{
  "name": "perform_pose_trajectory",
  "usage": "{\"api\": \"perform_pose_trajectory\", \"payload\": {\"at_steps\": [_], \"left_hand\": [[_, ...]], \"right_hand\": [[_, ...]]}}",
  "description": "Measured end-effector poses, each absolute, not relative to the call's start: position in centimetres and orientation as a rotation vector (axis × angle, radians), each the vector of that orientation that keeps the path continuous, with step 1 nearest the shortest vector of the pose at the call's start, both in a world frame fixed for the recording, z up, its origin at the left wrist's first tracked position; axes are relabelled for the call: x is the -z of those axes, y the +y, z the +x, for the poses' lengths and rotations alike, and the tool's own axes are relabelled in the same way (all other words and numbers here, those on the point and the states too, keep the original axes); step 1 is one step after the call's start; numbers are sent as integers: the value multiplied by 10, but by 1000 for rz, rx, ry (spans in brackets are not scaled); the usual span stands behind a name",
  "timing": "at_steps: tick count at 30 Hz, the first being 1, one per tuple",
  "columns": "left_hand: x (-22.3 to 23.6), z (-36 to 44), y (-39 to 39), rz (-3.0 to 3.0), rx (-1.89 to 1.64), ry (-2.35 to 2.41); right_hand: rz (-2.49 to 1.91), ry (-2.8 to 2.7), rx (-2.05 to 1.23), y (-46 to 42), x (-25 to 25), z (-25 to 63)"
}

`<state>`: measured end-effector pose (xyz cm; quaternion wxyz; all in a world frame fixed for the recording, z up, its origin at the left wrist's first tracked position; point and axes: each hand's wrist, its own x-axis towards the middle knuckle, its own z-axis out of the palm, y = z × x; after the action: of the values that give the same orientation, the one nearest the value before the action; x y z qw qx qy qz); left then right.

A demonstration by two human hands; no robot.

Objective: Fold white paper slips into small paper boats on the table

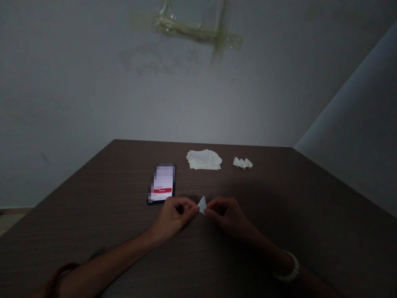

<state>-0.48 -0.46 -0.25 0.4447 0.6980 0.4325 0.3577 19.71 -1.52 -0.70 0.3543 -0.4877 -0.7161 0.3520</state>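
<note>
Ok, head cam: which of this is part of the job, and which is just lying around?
Part of the job:
left hand and right hand, pinching a small folded paper between them
stack of printed paper slips, probably
small folded paper pieces, probably

Just lying around:
smartphone, screen lit
dark wood-grain table

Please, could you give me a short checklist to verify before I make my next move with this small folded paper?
1. Folded paper pinched by both hands: ok, left hand and right hand hold it.
2. Folds lined up: cannot tell, too small.
3. Left hand clear of phone: cannot tell, they nearly meet at its lower corner.
4. Stack of papers away from hands: ok.
5. Folded pieces apart from stack: ok.
</note>
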Motion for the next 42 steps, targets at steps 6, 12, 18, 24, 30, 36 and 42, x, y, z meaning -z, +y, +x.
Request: {"api": "perform_pose_trajectory", "payload": {"at_steps": [6,12,18,24,30,36,42], "left_hand": [[2,-4,-4,1906,-1056,980],[-1,-6,-5,2057,-1056,889],[-4,-8,-7,2055,-1010,1014],[-4,-7,-9,2022,-1033,1025],[-2,-6,-8,2133,-1074,950],[1,-6,-9,2315,-1112,837],[0,-9,-9,2390,-1058,828]], "right_hand": [[-1137,-2068,-573,-16,5,198],[-1018,-2223,-290,-13,9,201],[-1038,-2158,-369,-13,8,203],[-1167,-2014,-508,-15,3,203],[-1072,-2121,-333,-13,7,204],[-964,-2318,-176,-15,7,205],[-963,-2309,-216,-13,7,208]]}}
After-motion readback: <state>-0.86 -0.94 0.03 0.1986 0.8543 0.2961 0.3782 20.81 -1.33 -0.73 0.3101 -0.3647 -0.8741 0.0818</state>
